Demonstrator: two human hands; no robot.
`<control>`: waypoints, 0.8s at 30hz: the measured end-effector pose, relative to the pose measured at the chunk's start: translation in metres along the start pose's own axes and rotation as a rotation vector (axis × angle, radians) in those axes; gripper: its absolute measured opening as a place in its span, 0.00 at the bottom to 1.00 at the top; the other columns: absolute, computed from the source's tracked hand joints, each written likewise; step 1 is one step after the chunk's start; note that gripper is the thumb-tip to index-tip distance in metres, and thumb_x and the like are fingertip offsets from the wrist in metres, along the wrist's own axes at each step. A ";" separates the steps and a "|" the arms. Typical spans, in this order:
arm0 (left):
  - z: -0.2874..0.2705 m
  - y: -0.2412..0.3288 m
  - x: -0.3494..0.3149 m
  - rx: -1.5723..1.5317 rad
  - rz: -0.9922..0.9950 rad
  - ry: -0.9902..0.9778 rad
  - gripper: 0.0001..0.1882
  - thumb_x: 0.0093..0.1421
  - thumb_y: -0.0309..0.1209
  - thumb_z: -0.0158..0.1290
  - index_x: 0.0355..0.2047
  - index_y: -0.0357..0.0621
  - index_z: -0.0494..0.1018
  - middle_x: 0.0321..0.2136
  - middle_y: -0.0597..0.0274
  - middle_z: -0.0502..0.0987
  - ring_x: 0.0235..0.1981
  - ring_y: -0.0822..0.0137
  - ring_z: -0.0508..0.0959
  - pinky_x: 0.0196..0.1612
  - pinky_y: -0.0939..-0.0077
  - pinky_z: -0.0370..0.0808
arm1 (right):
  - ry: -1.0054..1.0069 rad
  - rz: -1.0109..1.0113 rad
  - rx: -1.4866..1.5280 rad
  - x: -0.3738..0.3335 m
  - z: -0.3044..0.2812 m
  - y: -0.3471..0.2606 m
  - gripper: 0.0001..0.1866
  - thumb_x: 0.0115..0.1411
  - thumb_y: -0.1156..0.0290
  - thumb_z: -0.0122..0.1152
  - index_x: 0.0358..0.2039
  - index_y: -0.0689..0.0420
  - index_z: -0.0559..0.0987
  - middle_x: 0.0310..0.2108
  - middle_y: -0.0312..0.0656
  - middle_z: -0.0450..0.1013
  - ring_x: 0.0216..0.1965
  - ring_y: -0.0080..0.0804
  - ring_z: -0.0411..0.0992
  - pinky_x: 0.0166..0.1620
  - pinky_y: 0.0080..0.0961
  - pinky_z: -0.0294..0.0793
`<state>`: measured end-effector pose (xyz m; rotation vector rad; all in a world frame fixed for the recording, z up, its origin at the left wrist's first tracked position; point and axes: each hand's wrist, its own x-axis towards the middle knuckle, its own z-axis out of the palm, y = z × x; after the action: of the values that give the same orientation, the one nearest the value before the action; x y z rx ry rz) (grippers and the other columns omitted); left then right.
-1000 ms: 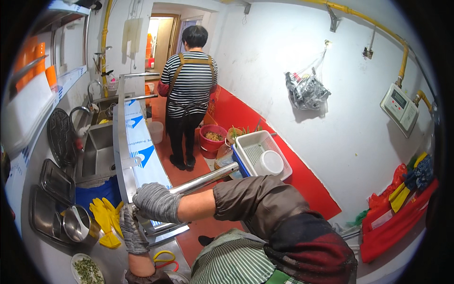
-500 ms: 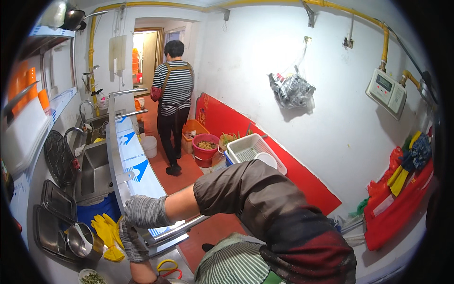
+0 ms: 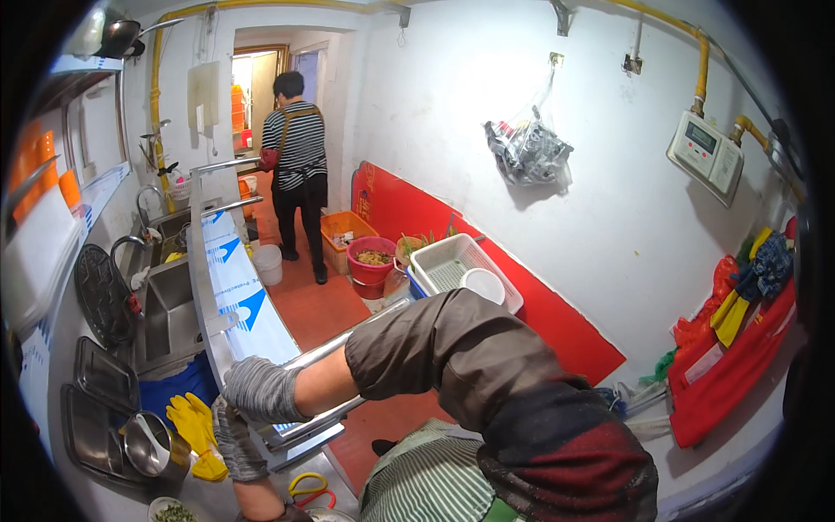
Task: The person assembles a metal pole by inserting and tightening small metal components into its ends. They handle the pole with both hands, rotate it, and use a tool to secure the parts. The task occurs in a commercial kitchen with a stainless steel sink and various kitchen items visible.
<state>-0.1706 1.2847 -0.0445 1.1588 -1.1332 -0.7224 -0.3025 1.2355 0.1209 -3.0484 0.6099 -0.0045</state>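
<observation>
A long stainless-steel shelf (image 3: 228, 270), partly covered in blue-and-white protective film, lies lengthwise in front of me, tube legs sticking out to the right at both ends. My right hand (image 3: 263, 389), in a grey knit glove, is closed over the shelf's near end, fingertips hidden. Just below it my left hand (image 3: 238, 441), also gloved in grey, grips the same end from the left side; its fingers are partly covered. Yellow rubber gloves (image 3: 197, 426) lie beside my left hand. Scissors with yellow and red handles (image 3: 310, 492) rest on the steel counter near my left wrist.
A co-worker (image 3: 298, 165) in a striped top stands past the shelf's far end, back turned. Sinks (image 3: 167, 309) line the left. Along the right wall are a red bucket (image 3: 370, 278), an orange crate (image 3: 341, 242) and a white basket (image 3: 468, 261). A steel pot (image 3: 152, 448) stands lower left.
The shelf's near-end tube leg has swung up and shows more beside my right forearm. The co-worker has stepped farther away. My view has shifted slightly, and both hands keep their hold.
</observation>
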 end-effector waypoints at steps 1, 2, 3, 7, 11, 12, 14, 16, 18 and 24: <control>-0.001 0.000 0.000 -0.002 0.006 -0.023 0.12 0.65 0.32 0.42 0.41 0.39 0.71 0.36 0.62 0.74 0.37 0.70 0.73 0.41 0.76 0.70 | 0.001 -0.036 0.010 0.000 0.000 0.002 0.10 0.44 0.68 0.62 0.28 0.58 0.83 0.27 0.49 0.77 0.33 0.45 0.77 0.35 0.36 0.77; -0.002 0.001 0.000 0.030 0.035 -0.025 0.12 0.65 0.32 0.42 0.42 0.39 0.71 0.37 0.62 0.74 0.37 0.70 0.73 0.41 0.76 0.70 | -0.003 -0.050 -0.003 0.001 0.000 0.004 0.10 0.44 0.68 0.63 0.28 0.58 0.83 0.26 0.49 0.76 0.33 0.45 0.76 0.35 0.36 0.77; -0.002 0.002 0.001 0.071 0.100 -0.032 0.13 0.65 0.32 0.42 0.42 0.39 0.71 0.37 0.61 0.74 0.38 0.69 0.74 0.42 0.76 0.71 | -0.008 -0.066 -0.014 0.001 0.001 0.005 0.11 0.44 0.68 0.63 0.28 0.58 0.83 0.26 0.49 0.76 0.33 0.45 0.76 0.35 0.36 0.77; 0.000 0.012 0.001 0.044 0.036 -0.031 0.13 0.64 0.31 0.42 0.43 0.38 0.72 0.39 0.59 0.75 0.39 0.67 0.74 0.43 0.73 0.71 | 0.051 -0.086 -0.053 0.004 0.007 0.009 0.11 0.44 0.66 0.64 0.27 0.59 0.83 0.25 0.49 0.76 0.32 0.45 0.76 0.34 0.36 0.77; 0.008 0.024 -0.004 -0.379 -0.071 0.051 0.14 0.63 0.33 0.44 0.45 0.39 0.69 0.42 0.56 0.73 0.42 0.64 0.73 0.45 0.70 0.71 | 0.104 0.080 -0.001 0.004 0.011 0.007 0.12 0.43 0.64 0.64 0.26 0.59 0.82 0.24 0.49 0.76 0.30 0.46 0.77 0.35 0.37 0.77; 0.008 0.027 -0.010 -0.656 -0.216 0.146 0.15 0.62 0.33 0.45 0.46 0.39 0.68 0.43 0.54 0.72 0.43 0.62 0.73 0.45 0.69 0.71 | 0.085 0.184 0.071 0.006 0.011 0.007 0.12 0.44 0.63 0.64 0.25 0.59 0.82 0.23 0.49 0.76 0.28 0.46 0.77 0.35 0.38 0.76; 0.006 0.030 -0.020 -0.081 0.132 0.086 0.17 0.59 0.32 0.49 0.48 0.41 0.67 0.43 0.51 0.71 0.44 0.57 0.73 0.47 0.66 0.71 | 0.048 0.186 0.090 0.006 0.012 0.004 0.12 0.46 0.63 0.63 0.26 0.57 0.82 0.24 0.49 0.77 0.29 0.47 0.77 0.35 0.37 0.76; 0.004 0.033 -0.025 0.320 0.388 0.047 0.18 0.57 0.28 0.52 0.48 0.42 0.68 0.43 0.47 0.71 0.43 0.51 0.73 0.47 0.62 0.71 | -0.090 0.186 0.090 0.009 0.010 0.003 0.10 0.50 0.65 0.60 0.27 0.57 0.82 0.26 0.50 0.77 0.31 0.45 0.77 0.35 0.39 0.76; 0.004 0.034 -0.024 0.466 0.452 0.107 0.18 0.57 0.26 0.54 0.48 0.43 0.68 0.40 0.47 0.73 0.41 0.51 0.74 0.45 0.65 0.73 | 0.005 0.125 0.063 0.002 0.011 0.004 0.10 0.51 0.64 0.58 0.27 0.56 0.81 0.26 0.49 0.76 0.32 0.46 0.76 0.36 0.39 0.76; 0.012 0.039 -0.010 -0.432 -0.046 0.171 0.13 0.60 0.29 0.49 0.46 0.41 0.71 0.41 0.59 0.73 0.41 0.67 0.74 0.46 0.77 0.72 | 0.145 -0.150 -0.031 0.000 0.010 0.013 0.10 0.54 0.65 0.59 0.28 0.59 0.79 0.27 0.48 0.73 0.34 0.45 0.74 0.39 0.38 0.74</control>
<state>-0.1895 1.3011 -0.0105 0.8616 -0.7606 -0.8383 -0.3080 1.2236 0.1109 -3.1361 0.3888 -0.2239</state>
